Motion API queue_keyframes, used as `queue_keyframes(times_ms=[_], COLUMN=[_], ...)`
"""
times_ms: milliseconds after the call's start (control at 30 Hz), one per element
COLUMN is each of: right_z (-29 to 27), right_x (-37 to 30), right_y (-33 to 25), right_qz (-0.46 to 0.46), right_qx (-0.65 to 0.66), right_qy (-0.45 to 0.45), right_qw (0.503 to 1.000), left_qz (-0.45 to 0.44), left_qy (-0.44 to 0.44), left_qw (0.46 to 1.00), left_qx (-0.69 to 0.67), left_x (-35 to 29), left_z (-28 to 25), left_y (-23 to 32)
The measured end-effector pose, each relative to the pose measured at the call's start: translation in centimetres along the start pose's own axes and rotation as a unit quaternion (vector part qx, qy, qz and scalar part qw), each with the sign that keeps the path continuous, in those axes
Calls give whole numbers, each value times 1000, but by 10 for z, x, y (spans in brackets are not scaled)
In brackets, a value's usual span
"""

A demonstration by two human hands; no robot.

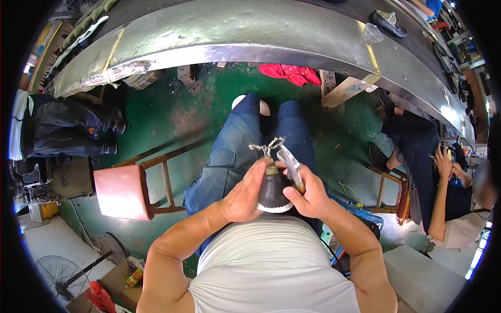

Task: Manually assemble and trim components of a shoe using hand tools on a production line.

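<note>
In front of my belly, over my lap, is a black shoe (273, 190) with a white lower edge toward me and a brownish top end pointing away. My left hand (242, 193) is closed against its left side, palm inward. My right hand (311, 195) grips a silvery metal hand tool (290, 163), pincer-like in shape, and its thumb touches the shoe's right side. A twisted, light-coloured cord (267, 147) sticks out beyond the shoe's far end, near the tool's tip. My fingers hide part of the shoe and the tool's handles.
A long metal-topped bench (219, 31) crosses ahead, with a clear plastic cup (371, 34) and a dark shoe (389, 24) on it. A padded stool (122, 190) stands at left, a fan (62, 274) lower left. People sit or stand on both sides. Red cloth (291, 73) lies under the bench.
</note>
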State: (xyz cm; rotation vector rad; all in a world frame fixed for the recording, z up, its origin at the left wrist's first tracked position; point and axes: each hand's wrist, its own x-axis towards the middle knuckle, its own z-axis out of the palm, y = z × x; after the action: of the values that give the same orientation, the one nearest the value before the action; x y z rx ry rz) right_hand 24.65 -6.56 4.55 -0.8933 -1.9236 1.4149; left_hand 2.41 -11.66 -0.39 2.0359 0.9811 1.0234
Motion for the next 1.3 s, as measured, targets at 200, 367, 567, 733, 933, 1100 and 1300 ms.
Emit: queue_keyframes(times_ms=[200, 367, 567, 733, 933, 1100, 1300], right_z=[-3, -17, -16, -8, -22, 1, 22], right_x=[-1, 11, 22, 30, 41, 20, -19], right_y=[8, 2, -16, -9, -13, 55, 89], right_qz=[1, 19, 41, -25, 41, 164, 268], right_qx=[-7, 15, -118, -207, -151, 59, 141], right_qy=[-20, -46, -45, 4, 117, 164, 133], right_qw=[1000, 999, 991, 978, 981, 971, 944], left_qz=[8, 3, -25, -154, -272, -321, -485], left_qy=[-43, -113, -97, -73, 3, 84, -1], left_qw=[999, 993, 992, 984, 937, 927, 862], left_qx=[-22, -22, 76, 49, -220, -175, -145], left_x=[17, 31, 31, 8, 38, 41, 29], left_z=[-13, -25, -16, 20, -15, 3, 18], left_y=[1, -11, -22, -61, -23, -39, -49])
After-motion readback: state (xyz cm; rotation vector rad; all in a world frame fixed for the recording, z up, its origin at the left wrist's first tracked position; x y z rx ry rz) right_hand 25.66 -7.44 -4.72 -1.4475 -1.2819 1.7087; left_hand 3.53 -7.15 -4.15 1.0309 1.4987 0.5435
